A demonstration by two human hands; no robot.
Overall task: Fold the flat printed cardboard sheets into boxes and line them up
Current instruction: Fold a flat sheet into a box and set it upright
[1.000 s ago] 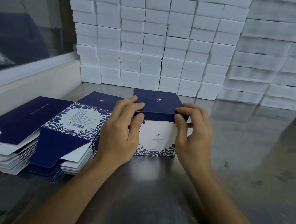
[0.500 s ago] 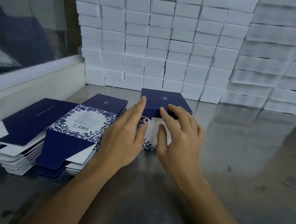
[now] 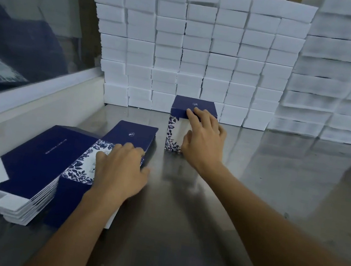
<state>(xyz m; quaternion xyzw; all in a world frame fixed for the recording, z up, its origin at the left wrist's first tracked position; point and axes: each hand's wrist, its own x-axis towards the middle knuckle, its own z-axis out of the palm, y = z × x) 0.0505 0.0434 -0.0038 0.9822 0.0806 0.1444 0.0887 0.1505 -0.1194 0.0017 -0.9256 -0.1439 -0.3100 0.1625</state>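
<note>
Nothing legible here: the folded box and top flat sheet show only tiny white logos, unreadable.

Flat sheet stacks left on table, folded box center, foam blocks behind

Folded box — 1. Flat-sheet stacks — 2: left stack, right stack. Hands — 2: left, right. White blocks — too many to count.
</note>
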